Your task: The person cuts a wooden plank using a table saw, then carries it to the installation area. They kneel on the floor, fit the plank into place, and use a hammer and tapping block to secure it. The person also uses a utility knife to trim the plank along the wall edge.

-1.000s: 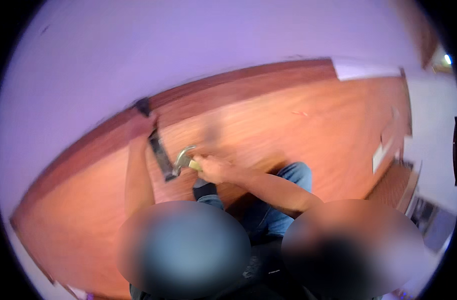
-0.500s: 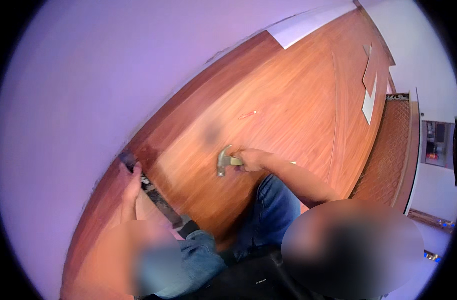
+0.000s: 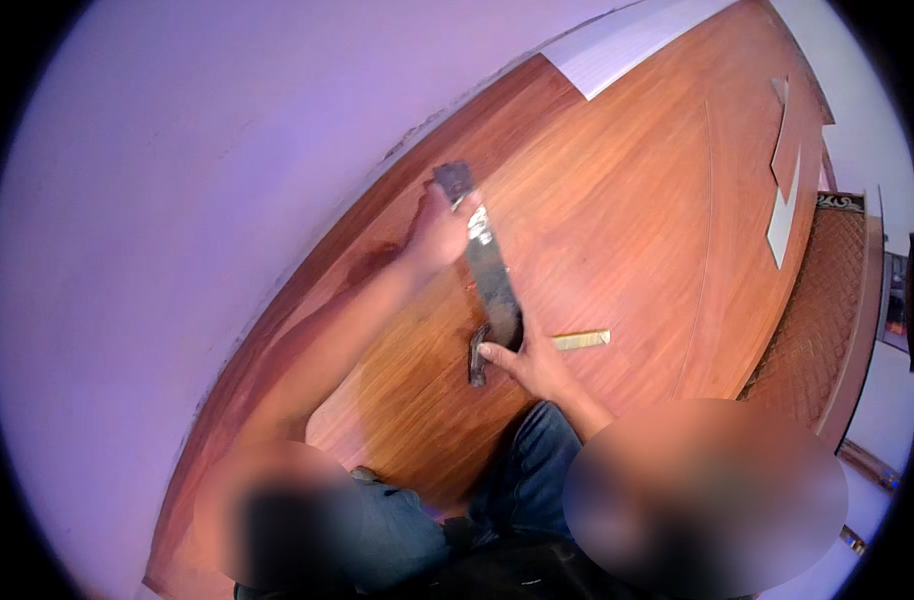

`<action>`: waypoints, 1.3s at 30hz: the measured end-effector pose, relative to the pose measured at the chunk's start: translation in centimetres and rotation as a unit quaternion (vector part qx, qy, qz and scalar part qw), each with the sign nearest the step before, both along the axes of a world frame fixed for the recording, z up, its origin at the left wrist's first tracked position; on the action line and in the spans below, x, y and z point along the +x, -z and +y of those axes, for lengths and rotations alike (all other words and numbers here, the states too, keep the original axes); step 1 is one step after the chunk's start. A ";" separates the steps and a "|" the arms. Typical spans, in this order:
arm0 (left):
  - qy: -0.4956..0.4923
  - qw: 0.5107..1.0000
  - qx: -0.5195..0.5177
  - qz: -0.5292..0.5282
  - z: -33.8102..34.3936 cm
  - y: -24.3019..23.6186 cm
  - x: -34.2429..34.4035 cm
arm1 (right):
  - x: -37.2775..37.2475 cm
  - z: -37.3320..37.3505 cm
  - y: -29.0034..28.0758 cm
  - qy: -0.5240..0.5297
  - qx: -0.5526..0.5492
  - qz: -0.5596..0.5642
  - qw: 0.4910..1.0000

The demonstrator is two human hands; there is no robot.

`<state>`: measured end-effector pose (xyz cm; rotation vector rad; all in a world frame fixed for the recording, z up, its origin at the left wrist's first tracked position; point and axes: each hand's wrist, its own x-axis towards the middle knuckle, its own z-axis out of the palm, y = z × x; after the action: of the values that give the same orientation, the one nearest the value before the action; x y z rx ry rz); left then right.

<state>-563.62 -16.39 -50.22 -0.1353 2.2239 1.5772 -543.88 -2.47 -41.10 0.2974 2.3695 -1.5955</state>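
Note:
My left hand (image 3: 443, 235) grips the far part of a dark, worn metal pull bar (image 3: 490, 268), which is lifted above the wood-look floor planks (image 3: 407, 385). At its near end, my right hand (image 3: 539, 362) has the bar between thumb and fingers. A claw hammer (image 3: 479, 358) lies under that hand; its dark head shows by my thumb, and the pale yellow handle sticks out to the right. My right fingers are partly hidden by the bar.
A purplish wall (image 3: 207, 200) runs along the left of the floor. White sheeting (image 3: 617, 55) shows at the far edge. Plank offcuts (image 3: 783, 228) lie at far right, near a brown quilted panel (image 3: 812, 300). My bent legs (image 3: 537, 455) are close in front.
The pull bar has left the wall edge and come up and to the right in my left hand. My right hand has gone from the hammer handle to the bar's near end.

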 end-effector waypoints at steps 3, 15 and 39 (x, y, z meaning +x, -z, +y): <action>-0.030 1.000 0.003 -0.005 3.2 2.0 -4.0 | -4.0 4.1 2.8 -0.021 0.176 -0.007 0.984; 0.141 0.867 -0.333 0.342 1.7 5.2 -7.8 | -21.6 17.7 4.6 -0.174 0.272 -0.014 0.946; 0.091 0.883 -0.331 0.320 7.0 4.6 -11.8 | -2.9 11.8 4.2 -0.507 0.349 -0.068 0.785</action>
<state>-575.42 -9.38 -54.85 0.4611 3.0972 0.7478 -546.73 9.29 -45.32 -0.6303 2.2140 -0.1817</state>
